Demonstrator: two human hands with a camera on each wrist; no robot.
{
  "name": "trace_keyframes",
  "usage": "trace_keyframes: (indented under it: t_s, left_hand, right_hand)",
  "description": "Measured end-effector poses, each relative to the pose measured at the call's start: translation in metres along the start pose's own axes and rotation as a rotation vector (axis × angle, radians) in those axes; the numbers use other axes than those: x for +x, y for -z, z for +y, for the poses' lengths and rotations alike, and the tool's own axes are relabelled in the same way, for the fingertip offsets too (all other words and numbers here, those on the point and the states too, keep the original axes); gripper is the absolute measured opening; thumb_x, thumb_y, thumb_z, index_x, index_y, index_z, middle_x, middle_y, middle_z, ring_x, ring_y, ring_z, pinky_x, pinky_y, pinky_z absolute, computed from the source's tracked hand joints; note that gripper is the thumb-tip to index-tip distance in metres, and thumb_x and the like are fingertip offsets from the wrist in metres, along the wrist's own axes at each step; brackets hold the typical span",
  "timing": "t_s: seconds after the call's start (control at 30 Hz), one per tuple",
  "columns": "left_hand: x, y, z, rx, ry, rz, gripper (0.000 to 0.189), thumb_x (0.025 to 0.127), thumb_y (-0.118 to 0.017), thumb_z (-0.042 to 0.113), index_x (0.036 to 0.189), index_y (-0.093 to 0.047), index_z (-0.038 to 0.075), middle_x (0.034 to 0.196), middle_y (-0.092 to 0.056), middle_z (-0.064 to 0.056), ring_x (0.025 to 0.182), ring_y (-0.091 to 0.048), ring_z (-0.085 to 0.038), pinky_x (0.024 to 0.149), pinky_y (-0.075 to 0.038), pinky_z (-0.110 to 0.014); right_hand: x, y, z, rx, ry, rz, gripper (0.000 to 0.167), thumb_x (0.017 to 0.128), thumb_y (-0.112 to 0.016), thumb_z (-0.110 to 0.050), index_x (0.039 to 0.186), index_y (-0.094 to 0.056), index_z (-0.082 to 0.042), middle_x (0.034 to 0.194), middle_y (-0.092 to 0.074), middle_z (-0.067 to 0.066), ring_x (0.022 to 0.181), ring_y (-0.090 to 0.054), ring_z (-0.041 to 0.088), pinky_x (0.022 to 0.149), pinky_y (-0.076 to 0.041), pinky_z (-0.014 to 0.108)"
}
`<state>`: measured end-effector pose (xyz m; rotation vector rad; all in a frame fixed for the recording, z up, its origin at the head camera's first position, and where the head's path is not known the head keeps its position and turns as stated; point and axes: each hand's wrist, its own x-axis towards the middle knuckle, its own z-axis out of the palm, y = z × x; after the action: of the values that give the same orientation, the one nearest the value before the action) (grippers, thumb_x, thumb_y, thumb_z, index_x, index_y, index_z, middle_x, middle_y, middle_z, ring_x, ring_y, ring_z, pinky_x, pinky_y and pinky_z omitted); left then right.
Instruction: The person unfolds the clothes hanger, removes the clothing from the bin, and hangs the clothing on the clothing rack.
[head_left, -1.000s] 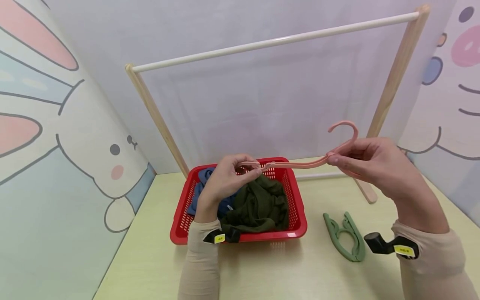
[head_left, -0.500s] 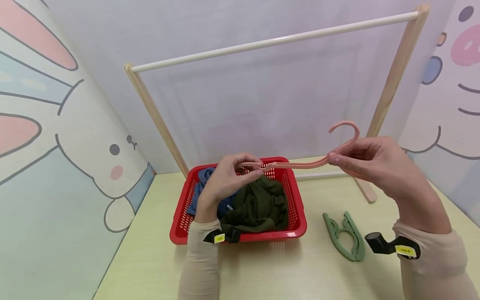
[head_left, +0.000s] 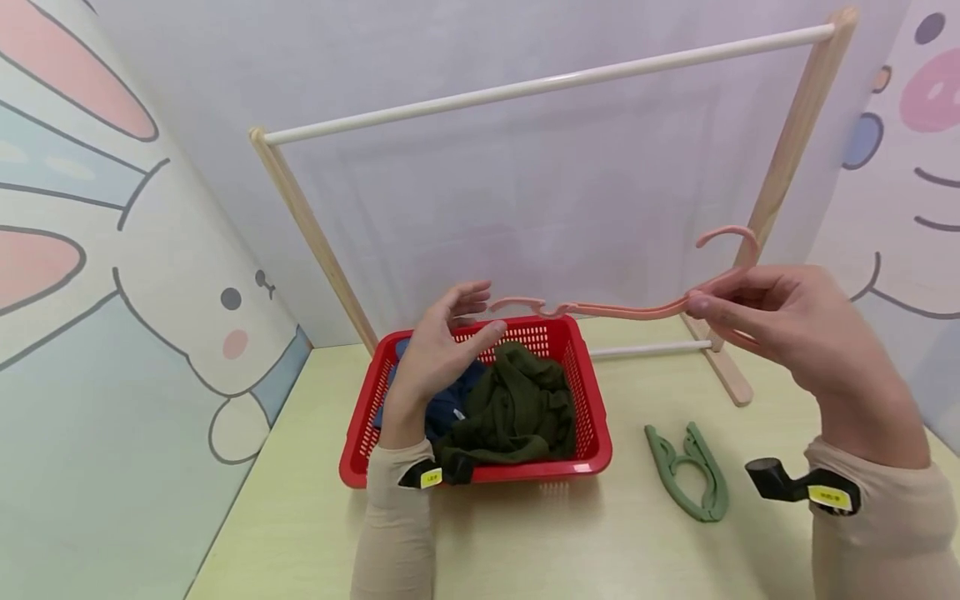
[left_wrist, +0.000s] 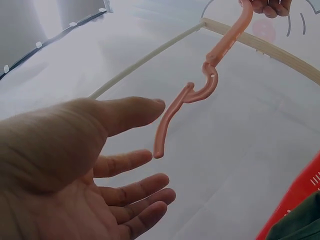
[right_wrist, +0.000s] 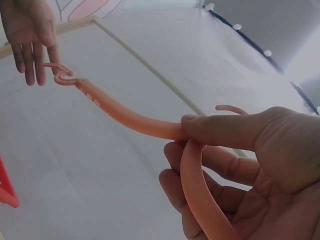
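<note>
A pink folding clothes hanger (head_left: pixel 630 312) is in the air, one arm stretched out to the left and its hook upward. My right hand (head_left: pixel 780 325) pinches it near the hook, thumb in front and fingers behind; the right wrist view shows this grip on the hanger (right_wrist: pixel 135 117) closely. My left hand (head_left: pixel 442 354) is off the hanger's free end, with thumb and fingers spread apart. In the left wrist view a small gap lies between the left hand (left_wrist: pixel 110 165) and the hanger tip. A folded green hanger (head_left: pixel 690 475) lies on the table at right.
Below my left hand stands a red plastic basket (head_left: pixel 525 475) with a dark green garment (head_left: pixel 517 408) and a blue garment (head_left: pixel 450 404) in it. Behind is a garment rack with a white rail (head_left: pixel 555 83) and wooden posts (head_left: pixel 802 133). Cartoon-printed panels flank the table (head_left: pixel 285 500).
My left hand has let go of the pink hanger's end and its fingers have spread. My right hand has moved the hanger to the right and slightly up.
</note>
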<state>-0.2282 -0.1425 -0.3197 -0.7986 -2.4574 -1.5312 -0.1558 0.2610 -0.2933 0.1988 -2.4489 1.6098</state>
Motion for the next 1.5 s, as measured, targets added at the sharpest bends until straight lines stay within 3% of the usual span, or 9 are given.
trace_keyframes:
  t_s: [0.2, 0.33, 0.53, 0.7, 0.87, 1.17, 1.33, 1.5]
  left_hand:
    - [-0.008, 0.000, 0.004, 0.016, 0.036, 0.107, 0.060, 0.101, -0.082, 0.029, 0.155, -0.061, 0.012, 0.153, -0.065, -0.008, 0.137, -0.064, -0.031, 0.111, -0.057, -0.056]
    - [-0.014, -0.003, 0.006, 0.047, 0.058, 0.105, 0.058, 0.101, -0.082, 0.031, 0.152, -0.064, 0.010, 0.151, -0.067, -0.009, 0.134, -0.066, -0.032, 0.106, -0.061, -0.056]
    - [-0.023, -0.012, 0.007, 0.177, 0.079, -0.042, 0.048, 0.101, -0.083, 0.031, 0.142, -0.072, 0.009, 0.139, -0.074, -0.009, 0.125, -0.070, -0.032, 0.103, -0.061, -0.054]
    - [-0.031, -0.021, 0.008, 0.245, 0.090, -0.157, 0.029, 0.100, -0.085, 0.030, 0.125, -0.080, 0.015, 0.117, -0.079, 0.000, 0.103, -0.072, -0.020, 0.089, -0.063, -0.037]
    - [-0.041, -0.024, 0.009, 0.293, 0.134, -0.236, 0.027, 0.097, -0.089, 0.032, 0.115, -0.082, 0.013, 0.100, -0.077, 0.005, 0.087, -0.068, -0.012, 0.077, -0.059, -0.027]
    - [-0.061, -0.019, 0.000, 0.310, 0.246, -0.356, 0.029, 0.090, -0.095, 0.042, 0.095, -0.080, 0.017, 0.080, -0.070, 0.007, 0.074, -0.065, -0.011, 0.067, -0.056, -0.029]
    - [-0.063, -0.018, -0.006, 0.291, 0.259, -0.440, 0.022, 0.091, -0.095, 0.041, 0.090, -0.082, 0.023, 0.079, -0.071, 0.010, 0.076, -0.067, -0.012, 0.068, -0.057, -0.029]
    - [-0.060, -0.020, -0.005, 0.271, 0.244, -0.508, 0.014, 0.092, -0.094, 0.033, 0.091, -0.085, 0.022, 0.077, -0.073, 0.011, 0.076, -0.070, -0.014, 0.068, -0.057, -0.028]
  right_hand:
    - [-0.004, 0.011, 0.004, 0.008, -0.042, 0.054, 0.030, 0.104, -0.083, -0.022, 0.128, -0.082, -0.005, 0.107, -0.084, -0.007, 0.100, -0.071, 0.006, 0.091, -0.058, 0.014]
    - [-0.004, 0.013, 0.006, 0.006, -0.065, 0.095, 0.037, 0.104, -0.082, -0.030, 0.133, -0.080, -0.007, 0.113, -0.084, -0.010, 0.113, -0.064, 0.006, 0.092, -0.052, 0.012]
    - [-0.001, 0.008, 0.008, 0.030, -0.071, 0.146, 0.039, 0.104, -0.082, -0.034, 0.132, -0.081, -0.007, 0.112, -0.084, -0.011, 0.116, -0.061, 0.007, 0.090, -0.049, 0.015]
    - [-0.001, 0.008, 0.008, 0.024, -0.075, 0.160, 0.041, 0.103, -0.082, -0.037, 0.132, -0.081, -0.008, 0.110, -0.084, -0.013, 0.116, -0.061, 0.008, 0.089, -0.049, 0.015]
    - [-0.002, 0.009, 0.007, 0.012, -0.077, 0.162, 0.042, 0.103, -0.082, -0.039, 0.132, -0.081, -0.009, 0.111, -0.084, -0.014, 0.116, -0.061, 0.008, 0.088, -0.050, 0.015]
    - [0.002, 0.004, 0.006, 0.021, -0.076, 0.142, 0.040, 0.104, -0.082, -0.037, 0.131, -0.082, -0.008, 0.111, -0.084, -0.013, 0.116, -0.061, 0.009, 0.089, -0.051, 0.014]
    - [0.003, 0.001, 0.006, 0.017, -0.080, 0.136, 0.038, 0.103, -0.082, -0.036, 0.130, -0.082, -0.009, 0.110, -0.083, -0.015, 0.115, -0.059, 0.009, 0.090, -0.049, 0.015]
    - [0.003, 0.000, 0.007, 0.000, -0.070, 0.141, 0.040, 0.103, -0.083, -0.036, 0.130, -0.082, -0.007, 0.112, -0.083, -0.014, 0.113, -0.059, 0.009, 0.089, -0.047, 0.017]
